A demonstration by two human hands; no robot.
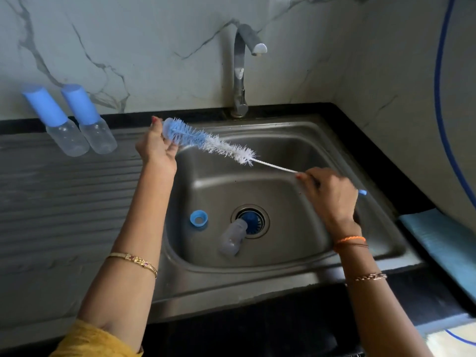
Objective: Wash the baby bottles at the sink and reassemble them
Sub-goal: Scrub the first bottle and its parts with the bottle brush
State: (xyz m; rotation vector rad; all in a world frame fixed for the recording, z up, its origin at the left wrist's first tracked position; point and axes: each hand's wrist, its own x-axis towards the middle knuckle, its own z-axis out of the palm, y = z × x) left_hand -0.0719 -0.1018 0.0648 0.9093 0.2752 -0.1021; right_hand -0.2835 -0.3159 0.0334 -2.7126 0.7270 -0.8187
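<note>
Marble-patterned wall (154, 42) runs behind my steel sink (283, 264) and turns the corner on the right, pale with grey veins. A dark stone counter (373, 130) frames the sink, and the ribbed steel draining board (64, 202) stretches off to the left. The curved tap (240, 73) rises from the back edge of the basin. My left hand (157, 148) is curled around a small clear bottle, holding it up over the left rim of the basin with the blue-and-white bottle brush (211, 143) pushed into it. My right hand (332, 194) grips the brush's wire handle, the blue end poking out past my fist. Down in the basin another clear bottle (233, 238) lies on its side, its mouth at the drain (251, 220), and a blue screw ring (198, 218) sits just left of it. Two capped bottles (74, 122) with blue caps stand side by side on the draining board near the wall. A blue cloth (443, 235) lies on the counter at the right, and a thin blue hose (438, 73) curves down the right wall.
</note>
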